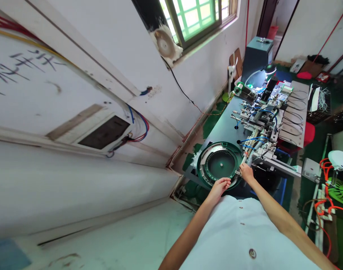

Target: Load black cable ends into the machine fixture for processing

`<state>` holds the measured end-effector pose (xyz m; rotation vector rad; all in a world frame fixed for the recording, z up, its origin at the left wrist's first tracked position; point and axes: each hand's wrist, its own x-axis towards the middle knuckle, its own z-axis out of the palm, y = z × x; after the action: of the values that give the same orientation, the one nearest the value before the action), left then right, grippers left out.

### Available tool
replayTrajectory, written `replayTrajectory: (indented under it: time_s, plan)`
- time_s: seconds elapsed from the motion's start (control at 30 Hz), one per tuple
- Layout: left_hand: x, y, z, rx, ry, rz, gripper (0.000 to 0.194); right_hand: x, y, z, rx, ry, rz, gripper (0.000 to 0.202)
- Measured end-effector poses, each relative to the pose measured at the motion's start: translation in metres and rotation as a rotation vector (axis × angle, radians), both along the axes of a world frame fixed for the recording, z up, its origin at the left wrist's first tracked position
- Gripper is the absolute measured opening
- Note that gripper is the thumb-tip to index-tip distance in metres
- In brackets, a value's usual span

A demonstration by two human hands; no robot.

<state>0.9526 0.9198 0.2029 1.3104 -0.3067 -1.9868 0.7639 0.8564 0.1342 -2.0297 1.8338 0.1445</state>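
A round green vibratory feeder bowl (221, 163) with a pale metal track around its inside stands at the near end of a machine table. My left hand (221, 185) is over the bowl's near rim, its fingertips pinched together; anything between them is too small to make out. My right hand (246, 173) is closed at the bowl's right edge, beside a small metal bracket (238, 173) and the start of the machine's feed rail. Its fingers point down, and what they grip is hidden.
Beyond the bowl, an assembly machine (261, 116) with blue air tubes covers the table (213, 131). A lit lamp (270, 69) and a dark cabinet (256, 60) stand at the far end. The white wall (143, 123) runs along the left. At right are orange hoses (326, 176) and a green fan (340, 191).
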Motion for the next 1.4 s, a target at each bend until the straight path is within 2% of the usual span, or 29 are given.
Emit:
replayTrajectory:
  time_s: [0.3, 0.43, 0.6, 0.83, 0.97, 1.13, 1.27, 1.4]
  plan:
    - [0.0, -0.002, -0.001, 0.002, 0.02, 0.009, 0.008, -0.001, -0.003, 0.002, -0.032, -0.079, -0.101, 0.019]
    - [-0.001, -0.002, 0.001, 0.022, 0.045, 0.032, 0.005, -0.005, -0.005, 0.021, -0.144, -0.197, -0.158, 0.014]
    - [-0.005, -0.006, 0.01, 0.063, 0.131, 0.021, 0.013, -0.018, 0.001, 0.051, -0.309, -0.372, -0.223, 0.025]
    - [-0.011, -0.015, 0.017, 0.056, 0.226, 0.021, 0.014, -0.02, 0.024, 0.06, -0.328, -0.539, -0.259, 0.026]
    - [-0.013, -0.019, 0.02, 0.083, 0.316, -0.001, 0.027, -0.006, 0.036, 0.077, -0.316, -0.616, -0.197, 0.024]
    - [-0.015, -0.021, 0.017, 0.102, 0.381, 0.021, 0.039, 0.018, 0.055, 0.099, -0.296, -0.646, -0.02, 0.022]
    - [-0.022, -0.02, 0.011, 0.107, 0.392, 0.022, 0.038, 0.028, 0.064, 0.096, -0.29, -0.565, 0.066, 0.021]
    - [-0.03, -0.014, 0.008, 0.102, 0.363, -0.002, 0.028, 0.028, 0.068, 0.085, -0.286, -0.473, 0.103, 0.024]
